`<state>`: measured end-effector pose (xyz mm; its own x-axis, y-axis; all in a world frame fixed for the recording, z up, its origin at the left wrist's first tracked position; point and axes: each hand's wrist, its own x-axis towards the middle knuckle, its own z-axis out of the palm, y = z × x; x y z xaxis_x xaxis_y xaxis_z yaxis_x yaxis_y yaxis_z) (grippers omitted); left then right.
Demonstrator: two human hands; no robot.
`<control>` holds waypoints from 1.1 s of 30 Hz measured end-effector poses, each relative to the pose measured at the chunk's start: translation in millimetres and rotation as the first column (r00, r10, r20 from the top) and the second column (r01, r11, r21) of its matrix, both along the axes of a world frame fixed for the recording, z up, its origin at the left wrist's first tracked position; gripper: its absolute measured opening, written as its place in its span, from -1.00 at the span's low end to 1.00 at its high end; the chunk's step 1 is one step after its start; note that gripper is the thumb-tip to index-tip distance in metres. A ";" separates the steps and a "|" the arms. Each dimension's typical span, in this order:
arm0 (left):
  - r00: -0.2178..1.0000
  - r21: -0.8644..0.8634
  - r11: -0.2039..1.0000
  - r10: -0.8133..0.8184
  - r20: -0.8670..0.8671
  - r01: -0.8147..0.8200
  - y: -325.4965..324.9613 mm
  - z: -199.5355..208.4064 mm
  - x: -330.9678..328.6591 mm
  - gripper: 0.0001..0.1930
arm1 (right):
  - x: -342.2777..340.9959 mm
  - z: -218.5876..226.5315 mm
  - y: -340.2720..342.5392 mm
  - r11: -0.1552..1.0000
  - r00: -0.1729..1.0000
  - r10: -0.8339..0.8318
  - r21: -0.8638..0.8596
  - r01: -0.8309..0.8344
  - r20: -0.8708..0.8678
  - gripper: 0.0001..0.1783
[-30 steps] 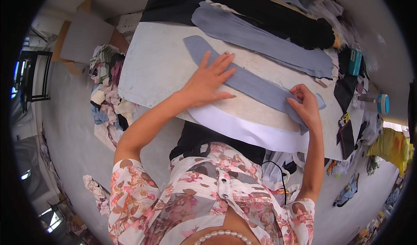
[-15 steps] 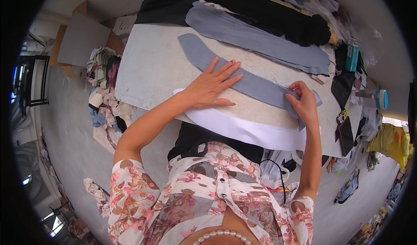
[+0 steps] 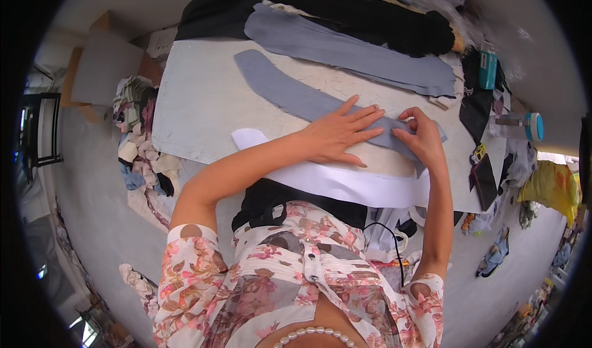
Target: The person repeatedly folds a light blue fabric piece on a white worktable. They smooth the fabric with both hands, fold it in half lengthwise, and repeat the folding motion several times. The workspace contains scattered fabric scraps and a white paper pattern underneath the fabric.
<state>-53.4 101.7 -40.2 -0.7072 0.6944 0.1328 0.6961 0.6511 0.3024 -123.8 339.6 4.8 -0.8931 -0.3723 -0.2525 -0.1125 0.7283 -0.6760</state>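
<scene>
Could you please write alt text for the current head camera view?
The left hand lies spread across a curved blue-grey fabric strip on a pale table, while the right hand is curled at its right end. A white strip lies nearer, more blue-grey fabric farther off.

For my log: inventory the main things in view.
curved strip: at least one, blue-grey, centre
fabric stack: one, blue-grey, beyond strip
dark cloth: count unclear, black, far side
curved band: one, white, near edge
table: one, whitish, centre
scraps: many, mixed, left
carton: one, brown-grey, upper left
packet: one, teal, right
flat object: one, black, right
jar: one, clear, blue lid, right
blouse: one, floral, bottom
left hand: one, bare, on strip
right hand: one, bare, strip's right end
</scene>
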 end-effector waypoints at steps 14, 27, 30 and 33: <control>0.992 0.001 0.993 -0.117 -0.035 0.117 30.9 6.6 -10.8 -0.08 | -3.0 -7.6 34.2 0.998 0.995 -0.057 -0.036 0.054 -0.088 -0.60; 0.994 -0.006 0.995 -0.102 -0.039 0.102 37.3 -1.9 -12.3 0.00 | -9.8 -16.2 67.7 0.950 0.971 -0.237 -0.216 0.225 -0.030 -0.59; 0.994 -0.021 0.995 -0.099 -0.046 0.099 37.6 -2.5 -12.0 0.01 | -7.6 -25.5 65.6 0.968 0.946 -0.234 -0.139 0.207 -0.223 -0.59; 0.996 -0.016 0.996 -0.084 -0.044 0.083 35.2 -4.6 -9.5 0.01 | -1.5 -10.6 60.9 0.957 0.868 -0.180 0.122 0.264 -0.463 -0.70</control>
<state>-62.9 137.0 -44.8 -0.6401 0.7530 0.1523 0.7609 0.5940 0.2612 -125.3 400.5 -5.8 -0.9796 -0.1379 0.1465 -0.1903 0.8712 -0.4526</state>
